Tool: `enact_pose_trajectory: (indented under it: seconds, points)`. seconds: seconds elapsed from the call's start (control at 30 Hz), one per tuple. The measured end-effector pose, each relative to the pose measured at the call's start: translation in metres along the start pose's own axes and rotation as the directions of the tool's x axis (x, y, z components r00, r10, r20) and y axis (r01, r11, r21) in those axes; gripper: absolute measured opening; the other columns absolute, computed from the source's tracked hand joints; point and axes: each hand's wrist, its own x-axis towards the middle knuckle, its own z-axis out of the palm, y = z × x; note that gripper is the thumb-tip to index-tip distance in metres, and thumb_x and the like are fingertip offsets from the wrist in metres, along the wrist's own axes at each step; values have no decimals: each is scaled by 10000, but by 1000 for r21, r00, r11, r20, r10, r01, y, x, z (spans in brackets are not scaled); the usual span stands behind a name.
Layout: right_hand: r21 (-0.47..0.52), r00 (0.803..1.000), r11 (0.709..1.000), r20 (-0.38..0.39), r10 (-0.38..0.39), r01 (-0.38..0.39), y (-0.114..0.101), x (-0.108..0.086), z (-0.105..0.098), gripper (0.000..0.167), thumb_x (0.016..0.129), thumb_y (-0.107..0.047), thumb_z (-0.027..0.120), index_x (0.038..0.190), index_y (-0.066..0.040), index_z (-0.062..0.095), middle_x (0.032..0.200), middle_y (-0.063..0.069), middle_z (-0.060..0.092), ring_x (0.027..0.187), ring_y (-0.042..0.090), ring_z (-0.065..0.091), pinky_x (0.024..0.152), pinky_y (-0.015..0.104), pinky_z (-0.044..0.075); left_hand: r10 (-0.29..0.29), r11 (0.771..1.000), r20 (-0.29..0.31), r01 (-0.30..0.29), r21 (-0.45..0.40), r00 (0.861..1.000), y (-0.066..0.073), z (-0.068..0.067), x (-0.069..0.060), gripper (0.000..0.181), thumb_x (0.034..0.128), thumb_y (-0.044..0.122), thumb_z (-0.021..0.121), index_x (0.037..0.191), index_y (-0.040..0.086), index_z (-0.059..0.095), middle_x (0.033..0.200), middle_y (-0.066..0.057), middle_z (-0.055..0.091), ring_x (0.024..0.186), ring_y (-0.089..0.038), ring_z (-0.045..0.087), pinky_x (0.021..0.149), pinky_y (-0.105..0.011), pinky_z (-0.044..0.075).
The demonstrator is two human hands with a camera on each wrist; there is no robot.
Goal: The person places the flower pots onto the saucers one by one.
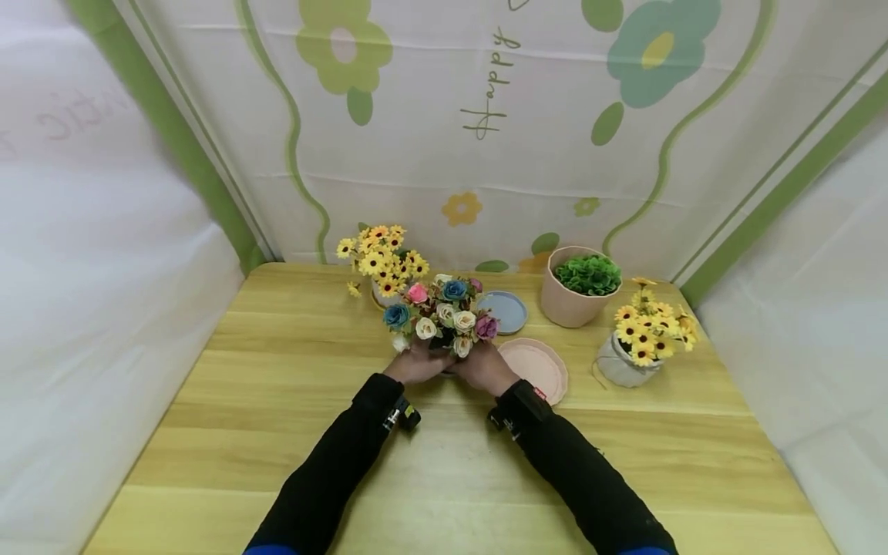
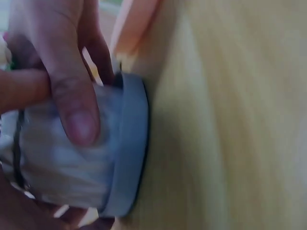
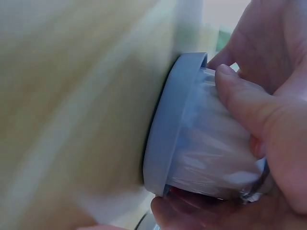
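Observation:
Both my hands are around a potted bunch of artificial roses in pink, blue, cream and purple at the table's middle. My left hand holds the left side of the pot and my right hand the right side, thumbs in front. In the wrist views the pot has a pale, crinkled wrapping with a dark tie. Its base sits inside the rim of a blue-grey saucer, which rests on the table. The flowers hide most of the pot in the head view.
Right of the roses lie a blue saucer and a pink scalloped saucer. A pink pot with green foliage stands behind. Yellow daisies stand at back left and in a white pot at right. A printed cloth backs the table.

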Motion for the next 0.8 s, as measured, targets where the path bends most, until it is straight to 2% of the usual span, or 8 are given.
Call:
enact_pose_trajectory:
  seconds: [0.1, 0.23, 0.47, 0.57, 0.63, 0.7, 0.77, 0.8]
  points:
    - [-9, 1000, 1000, -4, 5, -5, 3, 9, -2, 684, 942, -176, 790, 1511, 68, 499, 1542, 275, 537, 1452, 424, 512, 1217, 540, 446, -143, 987, -25, 141, -74, 989, 1, -5, 11, 564, 1064, 404, 501, 1551, 122, 546, 1728, -339, 88, 1591, -487, 245, 1301, -608, 291]
    - [-40, 1000, 999, 4, -14, 15, 7, 20, -4, 696, 952, -184, 777, 1527, 68, 478, 1572, 280, 502, 1481, 432, 475, 1247, 542, 409, -217, 974, -65, 211, -82, 974, 0, -10, 20, 694, 1010, 490, 543, 1608, 147, 466, 1731, -277, 215, 1550, -446, 376, 1275, -570, 360]
    - [-92, 999, 995, 41, 32, -28, 8, 37, -10, 721, 956, -206, 778, 1540, 70, 459, 1579, 276, 495, 1480, 428, 474, 1244, 530, 416, -211, 971, -96, 198, -133, 973, -3, -15, 35, 706, 1001, 431, 557, 1579, 46, 431, 1753, -226, 198, 1438, -370, 499, 1198, -477, 426]
    - [-114, 995, 991, 64, 75, -68, 8, 45, -12, 716, 970, -226, 766, 1548, 61, 455, 1588, 267, 489, 1487, 422, 469, 1244, 525, 417, -205, 971, -123, 186, -151, 971, -4, -17, 41, 427, 986, 378, 573, 1201, 9, 573, 1452, -267, 546, 1025, -289, 608, 971, -399, 432]
    - [-119, 992, 989, 75, 98, -89, 8, 49, -14, 710, 977, -230, 762, 1551, 55, 456, 1594, 263, 484, 1494, 416, 463, 1249, 519, 412, -200, 973, -139, 180, -145, 970, -4, -20, 45, 279, 972, 346, 572, 958, 92, 458, 1233, -224, 633, 827, -236, 506, 867, -402, 351]
    - [-117, 989, 987, 88, 120, -109, 8, 54, -16, 722, 983, -229, 756, 1567, 50, 436, 1613, 260, 462, 1510, 413, 443, 1264, 510, 395, -203, 971, -139, 181, -159, 969, -3, -21, 46, 221, 976, 324, 570, 974, 127, 469, 1218, -196, 649, 859, -252, 557, 904, -354, 343]
    - [-109, 985, 986, 96, 140, -129, 8, 57, -18, 735, 989, -234, 754, 1580, 43, 417, 1627, 258, 443, 1520, 412, 429, 1279, 502, 377, -212, 970, -139, 190, -153, 967, -2, -23, 49, 468, 974, 334, 573, 1359, 71, 542, 1483, -187, 575, 1103, -289, 638, 1002, -339, 408]
    - [-103, 984, 985, 100, 148, -138, 8, 59, -19, 738, 993, -228, 749, 1589, 39, 406, 1639, 256, 429, 1531, 410, 415, 1290, 500, 362, -212, 969, -137, 190, -158, 968, -2, -24, 50, 708, 979, 338, 581, 1593, 74, 350, 1666, -174, 408, 1284, -331, 606, 1122, -368, 434]
